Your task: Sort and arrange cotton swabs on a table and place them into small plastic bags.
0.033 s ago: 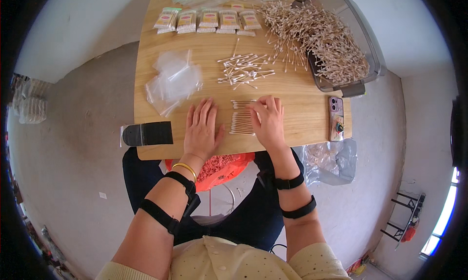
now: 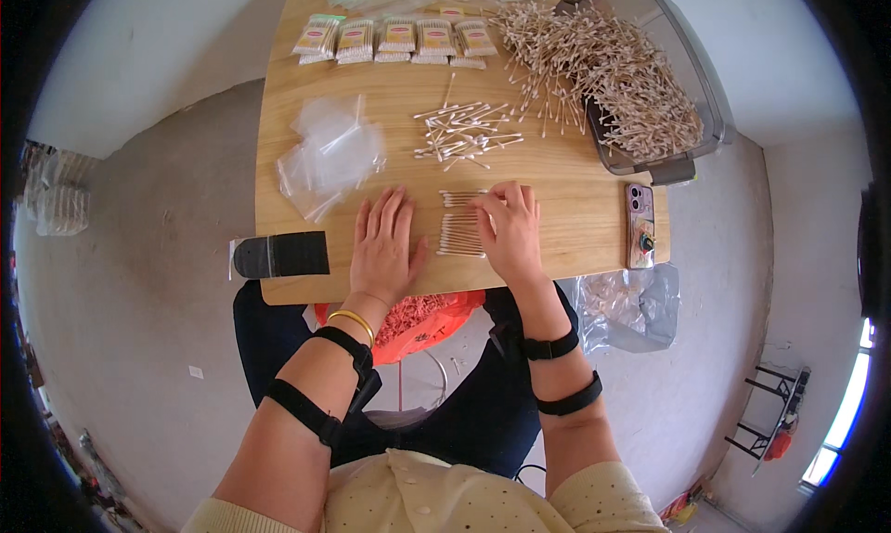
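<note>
Several cotton swabs point(image 2: 459, 235) lie side by side in a row on the wooden table, with a small gap near the row's far end. My right hand point(image 2: 513, 231) is over the right ends of this row, its thumb and fingers curled together on a cotton swab; the fingertips partly hide it. Flat on the table to the left of the row rests my left hand point(image 2: 382, 245), fingers stretched out, holding nothing. Beyond the row is a loose heap of cotton swabs point(image 2: 464, 132), lying in all directions.
Clear plastic bags point(image 2: 334, 152) lie at the left, with a black pad point(image 2: 281, 254) nearer. Filled swab packs point(image 2: 397, 36) line the back. A tilted grey bin point(image 2: 715, 115) spills swabs at the far right. A phone point(image 2: 640, 225) lies at the right edge. Below hangs a red bag point(image 2: 408, 333).
</note>
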Action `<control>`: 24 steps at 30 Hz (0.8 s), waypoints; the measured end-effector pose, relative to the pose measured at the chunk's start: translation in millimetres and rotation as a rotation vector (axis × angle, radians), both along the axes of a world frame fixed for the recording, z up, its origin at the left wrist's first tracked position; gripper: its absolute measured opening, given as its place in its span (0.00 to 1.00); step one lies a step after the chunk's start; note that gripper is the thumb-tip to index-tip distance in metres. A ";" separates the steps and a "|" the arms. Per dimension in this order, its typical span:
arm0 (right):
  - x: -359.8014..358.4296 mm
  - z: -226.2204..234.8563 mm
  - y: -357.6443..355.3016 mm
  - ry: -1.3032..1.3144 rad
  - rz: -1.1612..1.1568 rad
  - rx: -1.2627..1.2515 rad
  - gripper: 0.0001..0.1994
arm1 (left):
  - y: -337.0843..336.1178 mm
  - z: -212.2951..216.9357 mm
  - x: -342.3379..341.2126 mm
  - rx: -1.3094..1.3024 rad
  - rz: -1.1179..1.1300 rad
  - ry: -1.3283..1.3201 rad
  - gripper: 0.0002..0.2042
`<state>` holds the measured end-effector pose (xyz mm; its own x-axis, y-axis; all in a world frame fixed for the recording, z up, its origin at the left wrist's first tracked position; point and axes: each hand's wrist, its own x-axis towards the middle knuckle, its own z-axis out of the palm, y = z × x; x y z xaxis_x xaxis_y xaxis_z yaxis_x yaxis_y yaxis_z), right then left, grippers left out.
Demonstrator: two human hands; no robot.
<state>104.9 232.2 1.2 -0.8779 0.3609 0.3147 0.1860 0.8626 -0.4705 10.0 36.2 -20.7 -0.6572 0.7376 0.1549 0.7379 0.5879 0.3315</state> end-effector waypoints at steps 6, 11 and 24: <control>-3.8 2.6 2.7 -0.019 0.011 -0.005 0.10 | 0.9 2.0 0.4 -0.012 -0.005 -0.008 0.29; -7.2 6.3 4.1 -0.056 0.017 -0.015 0.11 | 0.3 2.1 -0.1 -0.014 -0.007 -0.007 0.30; -2.6 8.6 -0.6 -0.141 0.016 -0.013 0.14 | -1.0 2.5 0.6 -0.020 -0.009 0.009 0.30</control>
